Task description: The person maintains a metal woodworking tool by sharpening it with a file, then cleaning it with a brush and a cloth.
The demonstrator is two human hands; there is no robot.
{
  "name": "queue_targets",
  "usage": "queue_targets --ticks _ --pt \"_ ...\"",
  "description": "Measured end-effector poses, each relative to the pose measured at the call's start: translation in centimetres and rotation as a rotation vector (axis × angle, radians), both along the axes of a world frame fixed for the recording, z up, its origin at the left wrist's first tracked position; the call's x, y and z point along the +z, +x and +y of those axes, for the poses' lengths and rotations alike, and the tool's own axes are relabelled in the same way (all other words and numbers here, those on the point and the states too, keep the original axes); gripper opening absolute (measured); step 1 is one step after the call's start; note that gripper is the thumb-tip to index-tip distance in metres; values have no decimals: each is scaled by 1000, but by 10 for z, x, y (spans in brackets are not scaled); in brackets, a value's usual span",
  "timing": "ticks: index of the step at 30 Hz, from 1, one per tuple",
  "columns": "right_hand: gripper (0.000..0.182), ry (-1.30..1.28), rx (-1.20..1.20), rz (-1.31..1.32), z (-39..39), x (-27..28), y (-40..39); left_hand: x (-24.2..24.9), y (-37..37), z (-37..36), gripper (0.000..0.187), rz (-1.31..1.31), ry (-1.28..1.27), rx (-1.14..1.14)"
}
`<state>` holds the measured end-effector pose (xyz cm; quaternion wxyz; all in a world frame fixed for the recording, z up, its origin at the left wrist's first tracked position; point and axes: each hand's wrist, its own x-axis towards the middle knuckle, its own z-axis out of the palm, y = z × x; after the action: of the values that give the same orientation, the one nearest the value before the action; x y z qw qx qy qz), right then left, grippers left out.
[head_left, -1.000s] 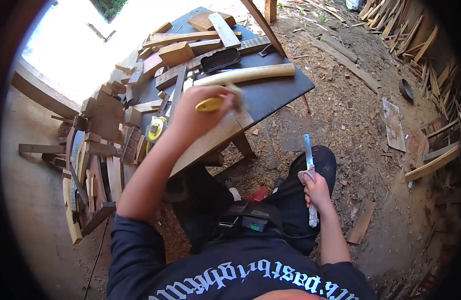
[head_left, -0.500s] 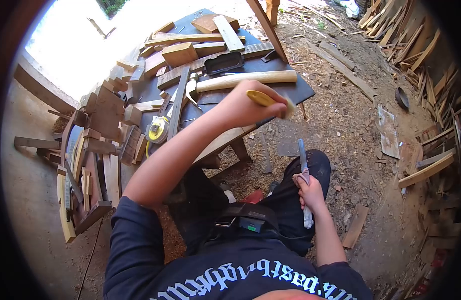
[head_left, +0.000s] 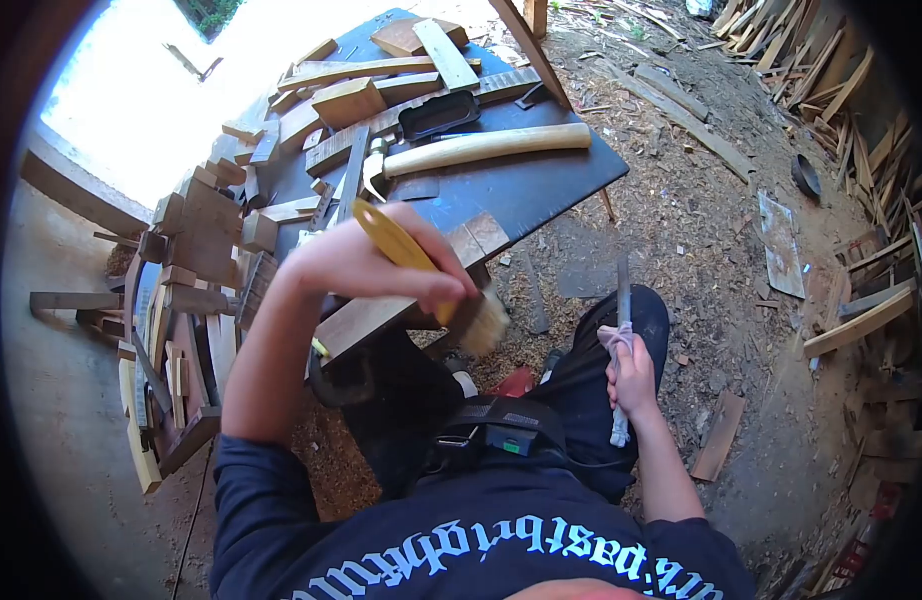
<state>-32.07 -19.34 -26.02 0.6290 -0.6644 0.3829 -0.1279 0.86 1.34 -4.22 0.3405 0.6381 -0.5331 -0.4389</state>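
Note:
My left hand [head_left: 381, 260] is closed around the yellow handle of a paintbrush [head_left: 389, 240]. Its pale bristles, blurred by motion, point down beside the bench edge, above the floor. My right hand [head_left: 633, 380] rests by my right thigh, gripping a long flat metal blade with a cloth-wrapped handle [head_left: 624, 295]. The blade points up and away from me. Beyond my left hand, a claw hammer [head_left: 486, 150] with a pale wooden handle lies on the dark tabletop [head_left: 541, 195]. A black tray [head_left: 439, 116] sits just behind the hammer.
Wood blocks and boards [head_left: 348, 101] crowd the table's far left side. More offcuts [head_left: 176, 370] are stacked at left. Wood shavings cover the ground [head_left: 701, 300], and scrap strips [head_left: 831, 80] lean along the right. A table leg post [head_left: 531, 50] rises at the far edge.
My left hand has swung down and left with the paintbrush, from above the table's right part to its near edge. My right hand has barely moved; the blade looks slightly more upright.

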Motion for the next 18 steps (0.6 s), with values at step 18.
queue_targets --ticks 18 --pt "19 -962 699 384 74 164 92 -60 50 36 36 15 -304 628"
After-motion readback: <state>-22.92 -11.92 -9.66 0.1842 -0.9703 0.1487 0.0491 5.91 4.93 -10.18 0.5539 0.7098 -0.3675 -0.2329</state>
